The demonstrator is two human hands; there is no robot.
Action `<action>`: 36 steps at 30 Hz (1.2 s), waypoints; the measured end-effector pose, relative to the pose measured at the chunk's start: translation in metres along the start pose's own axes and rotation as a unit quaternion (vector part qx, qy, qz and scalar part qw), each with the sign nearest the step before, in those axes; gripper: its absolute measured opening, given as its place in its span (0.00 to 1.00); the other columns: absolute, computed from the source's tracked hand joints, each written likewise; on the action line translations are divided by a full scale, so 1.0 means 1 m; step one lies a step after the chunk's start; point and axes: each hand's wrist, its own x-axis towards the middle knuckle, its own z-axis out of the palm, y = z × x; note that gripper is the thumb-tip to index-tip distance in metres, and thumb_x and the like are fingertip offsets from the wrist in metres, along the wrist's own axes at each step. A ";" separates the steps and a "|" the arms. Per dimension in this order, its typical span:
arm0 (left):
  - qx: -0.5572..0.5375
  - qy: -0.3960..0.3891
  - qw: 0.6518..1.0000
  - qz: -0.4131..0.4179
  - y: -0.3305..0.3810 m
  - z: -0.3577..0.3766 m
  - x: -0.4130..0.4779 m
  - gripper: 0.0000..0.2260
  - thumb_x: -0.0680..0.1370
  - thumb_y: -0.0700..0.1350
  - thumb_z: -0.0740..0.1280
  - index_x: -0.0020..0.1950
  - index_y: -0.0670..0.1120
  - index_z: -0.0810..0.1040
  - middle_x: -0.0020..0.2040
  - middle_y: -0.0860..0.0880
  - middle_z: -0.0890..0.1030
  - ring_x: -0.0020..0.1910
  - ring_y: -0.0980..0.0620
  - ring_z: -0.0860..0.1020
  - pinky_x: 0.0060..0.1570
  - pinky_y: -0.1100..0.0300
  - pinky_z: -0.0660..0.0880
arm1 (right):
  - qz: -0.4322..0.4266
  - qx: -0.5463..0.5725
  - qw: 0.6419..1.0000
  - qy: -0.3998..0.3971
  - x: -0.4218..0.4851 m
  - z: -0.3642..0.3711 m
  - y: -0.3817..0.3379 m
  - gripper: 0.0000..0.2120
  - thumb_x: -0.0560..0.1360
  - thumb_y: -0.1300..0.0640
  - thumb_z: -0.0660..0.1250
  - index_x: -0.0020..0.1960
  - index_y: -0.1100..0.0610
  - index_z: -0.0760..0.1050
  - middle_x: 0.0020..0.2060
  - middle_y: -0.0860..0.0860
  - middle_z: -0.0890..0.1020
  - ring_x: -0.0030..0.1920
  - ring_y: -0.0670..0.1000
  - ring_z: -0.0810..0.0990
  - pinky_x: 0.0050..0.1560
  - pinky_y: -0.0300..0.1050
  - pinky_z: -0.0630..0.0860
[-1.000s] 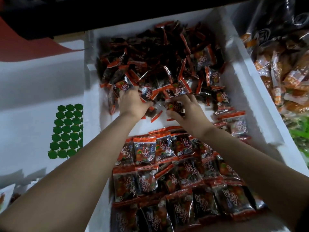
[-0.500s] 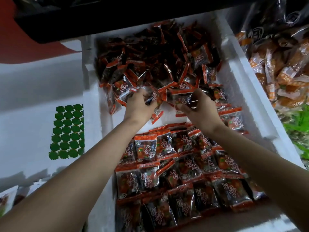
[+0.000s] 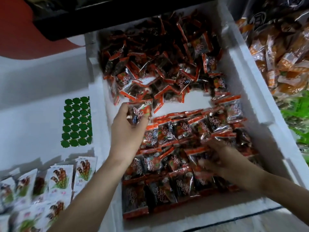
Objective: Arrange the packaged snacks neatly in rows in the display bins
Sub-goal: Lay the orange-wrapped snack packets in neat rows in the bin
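Head view. White foam bin, seen from its near edge. A loose pile of red-and-black packets fills the far half. Ordered rows fill the near half, and a strip of bare floor lies between the two.

The left hand is against the left wall, level with the farthest row. Its fingers and thumb pinch one packet, which is lifted clear of the rows. The packet's long axis runs roughly near-to-far, slightly tilted, which is close to the lie of the rowed packets.

The open place at the left end of the farthest row appears to sit just beneath and beside this packet, so the left hand is the nearer one. Judged next move: a short lowering with a small turn to square the packet to its neighbours.

The right hand lies over the rows toward the right wall. It is motion-blurred, so whether it grasps or only presses a packet cannot be told.

Outside the bin are green stickers and white packets to the left, and orange packets to the right.
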 end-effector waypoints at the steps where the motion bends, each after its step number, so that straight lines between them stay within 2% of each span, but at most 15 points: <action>1: 0.003 -0.007 1.000 -0.001 0.001 0.003 -0.007 0.08 0.77 0.43 0.67 0.54 0.52 0.73 0.41 0.59 0.78 0.33 0.66 0.73 0.35 0.75 0.69 | -0.004 -0.022 1.000 -0.013 -0.005 0.003 0.006 0.19 0.73 0.50 0.69 0.62 0.52 0.69 0.51 0.43 0.77 0.51 0.46 0.77 0.49 0.36 0.73; 4: 0.049 -0.025 0.998 0.007 -0.001 0.013 -0.022 0.06 0.77 0.44 0.67 0.53 0.47 0.73 0.34 0.56 0.73 0.29 0.63 0.70 0.32 0.72 0.67 | 0.022 -0.075 0.995 -0.062 -0.014 0.008 0.016 0.17 0.74 0.51 0.68 0.57 0.45 0.64 0.51 0.45 0.77 0.52 0.47 0.78 0.51 0.40 0.73; 6: 0.067 -0.038 0.997 -0.001 -0.003 0.023 -0.029 0.13 0.77 0.46 0.67 0.58 0.40 0.73 0.35 0.52 0.74 0.31 0.64 0.72 0.32 0.70 0.68 | 0.027 -0.089 0.993 -0.067 -0.016 0.010 0.016 0.18 0.73 0.50 0.69 0.59 0.46 0.66 0.54 0.47 0.77 0.55 0.48 0.77 0.54 0.39 0.72; 8: 0.077 -0.050 0.995 -0.033 -0.002 0.032 -0.035 0.22 0.77 0.48 0.66 0.64 0.34 0.68 0.50 0.38 0.78 0.45 0.59 0.78 0.45 0.60 0.73 | 0.014 -0.093 0.994 -0.049 -0.016 0.011 0.013 0.21 0.73 0.50 0.70 0.63 0.49 0.68 0.59 0.47 0.74 0.59 0.48 0.75 0.57 0.39 0.70; 10: 0.075 -0.053 0.995 -0.048 0.000 0.041 -0.042 0.24 0.77 0.49 0.66 0.66 0.34 0.67 0.61 0.34 0.73 0.51 0.52 0.78 0.55 0.53 0.69 | 0.004 -0.094 0.995 -0.040 -0.016 0.012 0.012 0.24 0.73 0.49 0.69 0.65 0.51 0.66 0.62 0.47 0.71 0.61 0.49 0.74 0.59 0.40 0.68; 12: 0.063 -0.057 0.995 -0.050 0.001 0.050 -0.050 0.20 0.77 0.50 0.66 0.64 0.39 0.70 0.60 0.39 0.76 0.56 0.49 0.76 0.59 0.52 0.70 | -0.002 -0.112 0.993 -0.044 -0.018 0.013 0.013 0.26 0.72 0.45 0.69 0.66 0.50 0.64 0.63 0.47 0.68 0.59 0.51 0.75 0.59 0.43 0.71; 14: 0.047 -0.060 0.996 -0.048 0.004 0.057 -0.058 0.07 0.77 0.50 0.66 0.53 0.51 0.73 0.48 0.47 0.77 0.47 0.55 0.75 0.50 0.62 0.70 | -0.007 -0.138 0.989 -0.045 -0.023 0.012 0.016 0.28 0.71 0.41 0.68 0.66 0.49 0.63 0.62 0.47 0.65 0.56 0.53 0.77 0.55 0.47 0.73; 16: 0.037 -0.070 0.996 -0.050 0.004 0.063 -0.065 0.05 0.77 0.48 0.67 0.46 0.50 0.71 0.41 0.48 0.74 0.38 0.56 0.72 0.41 0.68 0.68 | -0.016 -0.156 0.986 -0.049 -0.026 0.009 0.018 0.29 0.71 0.40 0.67 0.67 0.49 0.62 0.62 0.47 0.63 0.56 0.56 0.77 0.54 0.49 0.73; 18: 0.019 -0.086 0.994 -0.070 0.005 0.068 -0.072 0.08 0.76 0.46 0.68 0.52 0.46 0.73 0.43 0.54 0.74 0.42 0.61 0.70 0.43 0.72 0.65 | -0.028 -0.149 0.988 -0.041 -0.029 0.005 0.023 0.29 0.72 0.41 0.67 0.68 0.48 0.60 0.64 0.48 0.63 0.55 0.56 0.78 0.53 0.49 0.74; 20: -0.012 -0.109 0.988 -0.111 0.010 0.075 -0.080 0.17 0.76 0.44 0.69 0.61 0.54 0.70 0.53 0.63 0.70 0.54 0.64 0.68 0.53 0.68 0.64 | -0.047 -0.074 0.996 0.002 -0.032 -0.001 0.027 0.27 0.73 0.46 0.68 0.68 0.48 0.62 0.63 0.47 0.66 0.53 0.53 0.78 0.54 0.49 0.74; 22: -0.029 -0.127 0.982 -0.137 0.012 0.081 -0.087 0.25 0.75 0.41 0.70 0.68 0.55 0.66 0.58 0.62 0.68 0.60 0.62 0.67 0.57 0.66 0.65 | -0.064 0.064 0.994 0.057 -0.034 -0.009 0.029 0.25 0.72 0.54 0.71 0.67 0.50 0.65 0.59 0.47 0.73 0.51 0.47 0.78 0.52 0.47 0.76; 26: -0.042 -0.205 0.971 -0.115 0.016 0.099 -0.098 0.20 0.72 0.39 0.73 0.54 0.59 0.70 0.49 0.62 0.78 0.49 0.65 0.77 0.46 0.71 0.74 | -0.043 0.243 0.968 0.039 -0.039 -0.026 0.024 0.19 0.72 0.57 0.71 0.60 0.45 0.71 0.51 0.46 0.80 0.48 0.43 0.80 0.47 0.42 0.79; 30: -0.008 -0.249 0.966 -0.069 0.023 0.114 -0.110 0.18 0.74 0.41 0.71 0.53 0.58 0.67 0.47 0.61 0.76 0.45 0.71 0.75 0.43 0.75 0.72 | -0.033 0.138 0.989 0.049 -0.040 -0.037 0.030 0.10 0.70 0.53 0.73 0.46 0.41 0.75 0.39 0.42 0.82 0.40 0.45 0.80 0.41 0.39 0.74; 33: 0.094 -0.229 0.969 0.011 0.019 0.116 -0.112 0.17 0.76 0.44 0.69 0.58 0.58 0.66 0.54 0.64 0.72 0.53 0.71 0.71 0.51 0.73 0.68 | -0.007 0.062 0.994 0.087 -0.037 -0.046 0.040 0.11 0.71 0.51 0.71 0.52 0.47 0.78 0.44 0.48 0.83 0.43 0.50 0.81 0.42 0.41 0.73; 36: 0.239 -0.257 0.933 0.083 0.008 0.110 -0.110 0.17 0.78 0.46 0.66 0.65 0.55 0.66 0.62 0.60 0.67 0.64 0.61 0.63 0.61 0.68 0.61 | -0.007 -0.020 0.997 0.073 -0.030 -0.047 0.049 0.13 0.76 0.52 0.66 0.58 0.55 0.77 0.48 0.54 0.83 0.49 0.54 0.80 0.39 0.38 0.66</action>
